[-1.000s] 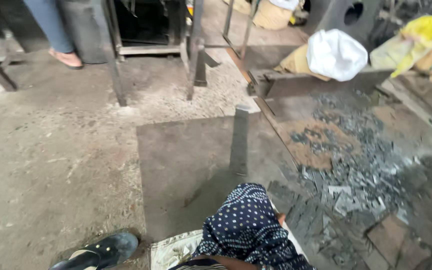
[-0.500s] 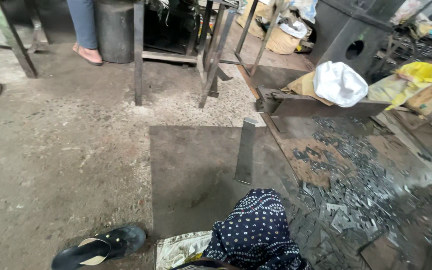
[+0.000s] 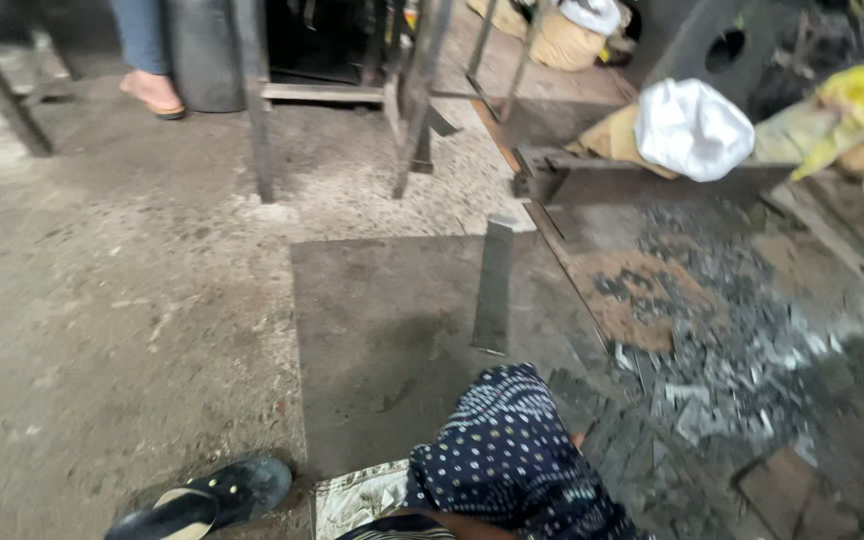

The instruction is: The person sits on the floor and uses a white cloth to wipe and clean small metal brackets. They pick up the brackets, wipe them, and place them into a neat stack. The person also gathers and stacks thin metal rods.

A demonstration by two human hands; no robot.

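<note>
I see neither of my hands in view, so I cannot tell their grip. Nearest my knee in dotted navy cloth (image 3: 512, 450) lies a long flat grey metal strip (image 3: 495, 285) on a dark square steel sheet (image 3: 382, 340). It looks stiff, heavy, sharp-edged; I'd grasp its near end. Right of it, jagged grey metal offcuts (image 3: 732, 350) litter the floor.

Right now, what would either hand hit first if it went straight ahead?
Cannot say for the hands: neither shows. Only the knee in dotted cloth is in view. Straight ahead of it, the flat metal strip on the dark sheet looks nearest, though depth is unclear.
</note>
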